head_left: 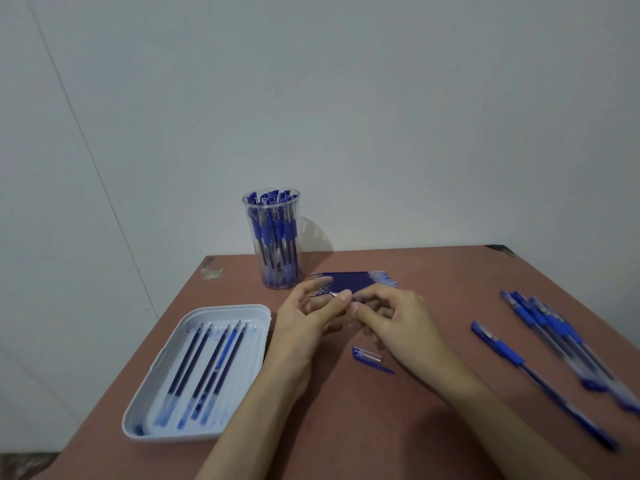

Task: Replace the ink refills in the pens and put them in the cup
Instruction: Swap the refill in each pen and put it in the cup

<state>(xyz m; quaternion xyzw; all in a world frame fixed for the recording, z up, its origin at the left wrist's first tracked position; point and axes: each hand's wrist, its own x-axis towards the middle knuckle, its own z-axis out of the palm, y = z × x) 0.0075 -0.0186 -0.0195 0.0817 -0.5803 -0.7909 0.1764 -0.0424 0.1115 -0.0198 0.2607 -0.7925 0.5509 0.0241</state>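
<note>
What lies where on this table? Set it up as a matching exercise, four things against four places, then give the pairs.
1 cup
2 tray
3 pen cap
4 capped pens

A right side of the table
B far edge, by the wall
C near left, holding refills
D middle, lying alone

Pairs: 1-B, 2-C, 3-D, 4-A

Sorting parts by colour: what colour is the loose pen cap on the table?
The pen cap is blue with a clear section, seen in the head view.
</note>
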